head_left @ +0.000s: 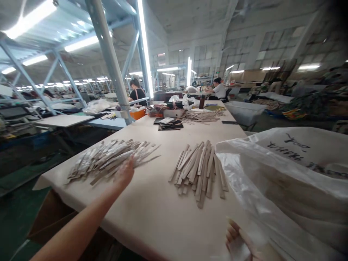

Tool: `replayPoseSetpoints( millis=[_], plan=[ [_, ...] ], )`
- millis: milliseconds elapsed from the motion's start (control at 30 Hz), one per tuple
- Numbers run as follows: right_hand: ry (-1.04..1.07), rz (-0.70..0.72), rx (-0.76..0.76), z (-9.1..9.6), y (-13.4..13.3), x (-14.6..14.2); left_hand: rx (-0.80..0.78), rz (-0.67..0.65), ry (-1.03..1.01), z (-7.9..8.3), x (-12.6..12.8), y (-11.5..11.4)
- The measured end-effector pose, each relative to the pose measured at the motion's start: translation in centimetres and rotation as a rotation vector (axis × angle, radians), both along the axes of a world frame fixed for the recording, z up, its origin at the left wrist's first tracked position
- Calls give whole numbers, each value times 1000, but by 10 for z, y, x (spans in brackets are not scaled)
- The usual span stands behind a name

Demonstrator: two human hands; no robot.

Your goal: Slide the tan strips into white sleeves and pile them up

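My left hand (125,174) rests at the near right side of a loose pile of grey-beige flat strips (103,159), some with a shiny, clear-looking surface. Motion smears its fingers, so their grip does not show. Low at the right, my right hand (239,237) is closed, its fingers curled round something pale that is blurred and cut off by the frame edge. A second pile of similar beige strips (199,166) lies fanned out on the table between the hands, touching neither. Beside my right hand is a large white plastic sack (233,166) with dark handwriting.
The pale-covered table (152,217) stretches away from me. Dark flat pieces (170,125), more thin strips (201,116) and a white box (174,113) lie farther back. A metal post (111,54) rises at the left. A translucent bin (244,110) stands at the right; two people sit beyond.
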State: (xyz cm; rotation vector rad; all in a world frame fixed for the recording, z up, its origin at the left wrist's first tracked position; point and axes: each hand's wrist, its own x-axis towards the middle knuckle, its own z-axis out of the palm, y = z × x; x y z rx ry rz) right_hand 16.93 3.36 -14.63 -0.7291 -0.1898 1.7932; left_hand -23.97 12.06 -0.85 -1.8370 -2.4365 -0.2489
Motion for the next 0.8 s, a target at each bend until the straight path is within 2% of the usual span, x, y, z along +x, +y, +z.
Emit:
replayPoseSetpoints(
  millis=[67, 133, 200, 233, 267, 300, 367, 433, 533, 633, 700, 800],
  plan=[
    [10, -40, -64, 10, -2, -4, -37, 19, 24, 0, -27, 12],
    [17, -97, -121, 29, -7, -11, -77, 5, 32, -4, -43, 22],
    [30, -124, -133, 50, -8, -21, -79, -11, 64, -10, -44, 32],
    [43, -116, -128, 59, -7, -27, -16, -32, 120, -13, -38, 34],
    [72, -109, -125, 67, -4, -33, 74, -107, 157, -14, -26, 33],
    [95, -92, -118, 72, -1, -39, 142, -245, 144, -14, -9, 27],
    [107, -40, -92, 79, 3, -51, 128, -526, -60, -10, 39, 5],
    [62, 7, -61, 81, 4, -60, -92, -700, -380, -6, 98, -25],
    [-99, 31, 65, 82, 0, -67, -387, -777, -851, -12, 178, -58],
    [-188, 22, 192, 84, -6, -66, -496, -633, -1232, -29, 222, -71],
    [-125, 9, 192, 86, -9, -63, -513, -497, -1375, -36, 231, -73],
    [9, -33, 97, 87, -12, -53, -484, -358, -1473, -33, 228, -75]
  ],
)
